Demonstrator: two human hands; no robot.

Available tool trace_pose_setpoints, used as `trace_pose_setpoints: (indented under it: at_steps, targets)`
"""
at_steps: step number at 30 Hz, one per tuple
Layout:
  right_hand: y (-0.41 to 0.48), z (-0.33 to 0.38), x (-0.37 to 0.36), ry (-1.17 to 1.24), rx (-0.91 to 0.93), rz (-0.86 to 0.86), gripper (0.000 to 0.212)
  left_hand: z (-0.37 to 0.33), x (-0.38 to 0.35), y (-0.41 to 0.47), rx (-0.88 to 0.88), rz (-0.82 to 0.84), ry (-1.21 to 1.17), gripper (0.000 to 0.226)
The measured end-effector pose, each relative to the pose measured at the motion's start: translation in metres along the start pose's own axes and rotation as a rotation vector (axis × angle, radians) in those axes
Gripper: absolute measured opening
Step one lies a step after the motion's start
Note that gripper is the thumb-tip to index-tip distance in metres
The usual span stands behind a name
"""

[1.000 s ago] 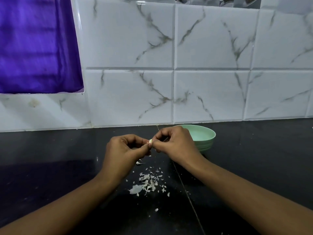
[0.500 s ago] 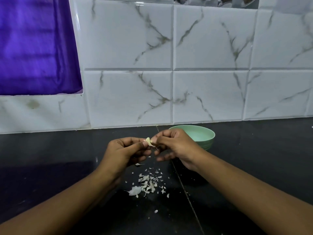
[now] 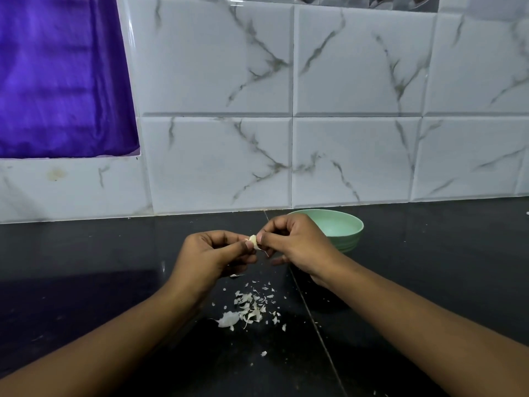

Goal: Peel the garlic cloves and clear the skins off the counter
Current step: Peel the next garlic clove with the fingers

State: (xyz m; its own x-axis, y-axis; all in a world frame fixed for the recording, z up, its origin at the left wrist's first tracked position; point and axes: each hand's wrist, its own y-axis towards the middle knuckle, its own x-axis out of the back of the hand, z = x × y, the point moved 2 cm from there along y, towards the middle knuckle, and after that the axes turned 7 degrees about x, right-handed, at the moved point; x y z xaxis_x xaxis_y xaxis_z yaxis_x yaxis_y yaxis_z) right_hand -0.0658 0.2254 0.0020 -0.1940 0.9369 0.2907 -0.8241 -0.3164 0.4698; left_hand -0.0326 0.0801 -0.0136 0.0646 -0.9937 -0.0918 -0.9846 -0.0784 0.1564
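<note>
I see both hands above the counter point(image 3: 86, 282): my left hand point(image 3: 210, 257) and right hand point(image 3: 294, 247) pinch one clove point(image 3: 253, 240) between fingertips. Skins point(image 3: 249, 309) lie below them; a bowl point(image 3: 343, 229) stands behind the right hand.

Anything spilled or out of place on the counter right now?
Only garlic skins scattered on the counter beneath the clove: expected peeling litter, not yet cleared. The bowl stands upright.
</note>
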Motion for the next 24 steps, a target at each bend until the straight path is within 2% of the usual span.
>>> trace_pose_setpoints:
  at_steps: [7,12,20,24]
  targets:
    - [0.001,-0.002,0.004,-0.205,0.077,0.0,0.016,0.001,0.001,0.0,0.026,0.026,-0.075,0.007]
    - [0.004,0.002,0.016,-0.116,0.097,-0.064,0.019,0.001,0.002,0.002,0.079,0.035,-0.051,0.008]
    - [0.002,0.006,0.014,-0.073,-0.018,0.182,0.018,0.003,0.008,0.005,0.123,0.015,-0.034,0.004]
    - [0.003,0.009,0.017,-0.05,0.008,0.184,0.012,0.004,0.009,0.007,0.131,0.013,-0.012,0.006]
